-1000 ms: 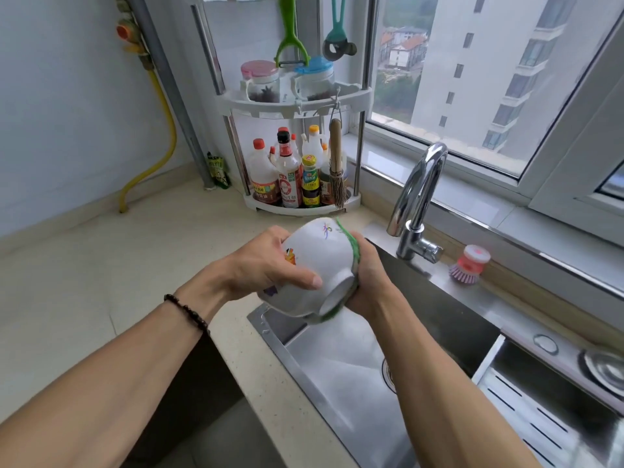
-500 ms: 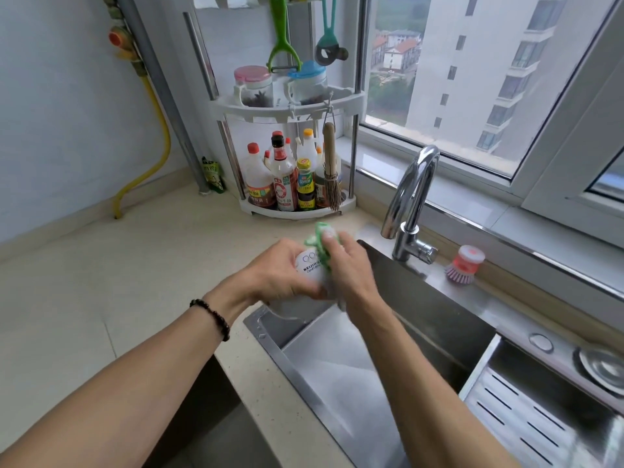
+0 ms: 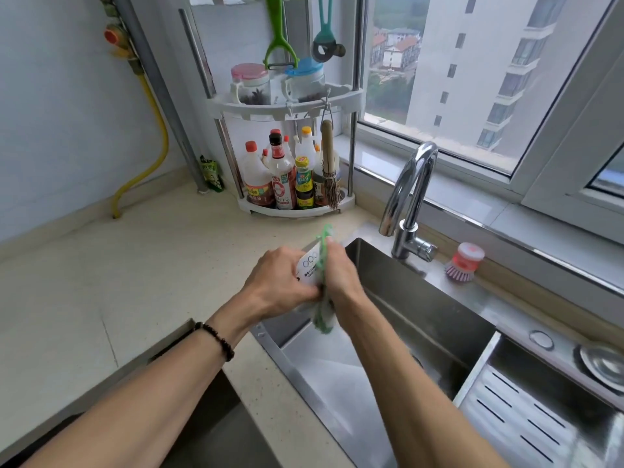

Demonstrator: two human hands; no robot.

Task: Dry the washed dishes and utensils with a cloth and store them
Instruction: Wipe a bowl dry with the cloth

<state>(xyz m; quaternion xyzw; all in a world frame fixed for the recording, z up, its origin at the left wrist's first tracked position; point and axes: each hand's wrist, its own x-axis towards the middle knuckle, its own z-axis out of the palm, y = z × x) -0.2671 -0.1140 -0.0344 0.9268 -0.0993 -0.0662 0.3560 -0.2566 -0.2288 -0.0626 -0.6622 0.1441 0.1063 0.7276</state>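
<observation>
The white bowl point(image 3: 309, 266) is held up over the near corner of the steel sink point(image 3: 422, 319), sandwiched between both hands. The left hand point(image 3: 275, 282) curls round its outer wall, its grip closed on the printed side. The right hand point(image 3: 341, 275) presses a green-edged cloth point(image 3: 322, 310) against the other side, fingers curled on the cloth, whose tail hangs down below both grips. So the job looks to be mid-wipe on this one bowl: drying under way, storing not yet begun. No other dishes or utensils show beside the grips, so I cannot tell how many are left. Just right of the grips stands the faucet point(image 3: 410, 194), and beyond it a pink dish brush point(image 3: 464, 261). Left of them lies the pale worktop point(image 3: 118, 282), and behind them the corner rack point(image 3: 290, 106) of bottles.
</observation>
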